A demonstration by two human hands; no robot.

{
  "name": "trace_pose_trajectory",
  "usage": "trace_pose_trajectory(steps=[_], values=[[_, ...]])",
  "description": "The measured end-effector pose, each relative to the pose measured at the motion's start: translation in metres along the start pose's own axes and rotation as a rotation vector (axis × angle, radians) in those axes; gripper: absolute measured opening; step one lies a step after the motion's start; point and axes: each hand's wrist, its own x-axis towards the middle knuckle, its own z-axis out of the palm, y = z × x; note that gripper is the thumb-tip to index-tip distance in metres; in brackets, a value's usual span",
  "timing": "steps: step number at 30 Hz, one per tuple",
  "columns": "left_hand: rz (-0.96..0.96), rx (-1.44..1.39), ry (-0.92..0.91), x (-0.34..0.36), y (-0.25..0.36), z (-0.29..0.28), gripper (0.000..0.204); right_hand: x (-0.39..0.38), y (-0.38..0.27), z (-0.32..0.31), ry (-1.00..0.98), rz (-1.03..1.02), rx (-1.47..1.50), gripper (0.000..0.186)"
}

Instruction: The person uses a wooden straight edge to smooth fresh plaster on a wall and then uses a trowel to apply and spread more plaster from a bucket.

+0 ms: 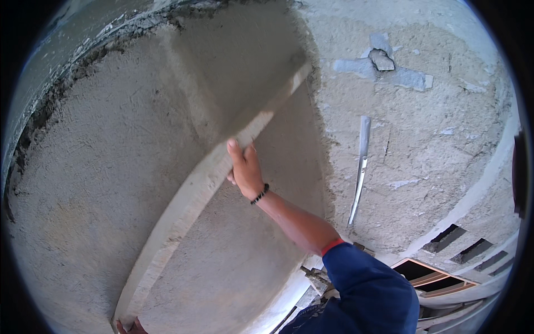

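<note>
A long, pale, mortar-smeared straightedge (161, 242) lies diagonally against the grey plastered wall (100, 161), running from lower left to upper right; the lens makes it look bowed. My right hand (246, 171), with a dark beaded bracelet on its wrist, is closed round the board above its middle, the thumb on the upper edge. At the board's lower end my left hand (131, 327) grips it; only some fingers show at the picture's bottom edge. Above the board, a darker, damp-looking patch of plaster (239, 50) covers the wall.
Right of the plaster edge is a rougher, paler wall with a mortar-edged hole (381, 59) and a shiny vertical strip (360, 167). A wooden frame (434, 278) and slotted openings (445, 237) sit lower right. A broken plaster edge (41, 106) curves along the upper left.
</note>
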Motion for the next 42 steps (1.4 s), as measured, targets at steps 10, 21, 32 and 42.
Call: trace_pose_trajectory(steps=[10,21,32,42], values=[[0.257,0.686,-0.091,-0.003,0.052,0.074,0.056,0.059,-0.108,0.065,0.034,-0.129,-0.063,0.041],[-0.090,-0.237,0.074,-0.021,0.044,0.115,0.056,0.065,-0.116,0.059,-0.112,-0.025,-0.110,0.050],[0.050,0.796,0.088,-0.026,-0.024,-0.048,0.044,-0.061,0.051,-0.028,0.149,0.323,-0.028,0.040],[-0.391,0.272,0.085,-0.038,-0.088,-0.078,0.044,-0.143,0.200,-0.134,0.369,0.602,0.015,0.041]])
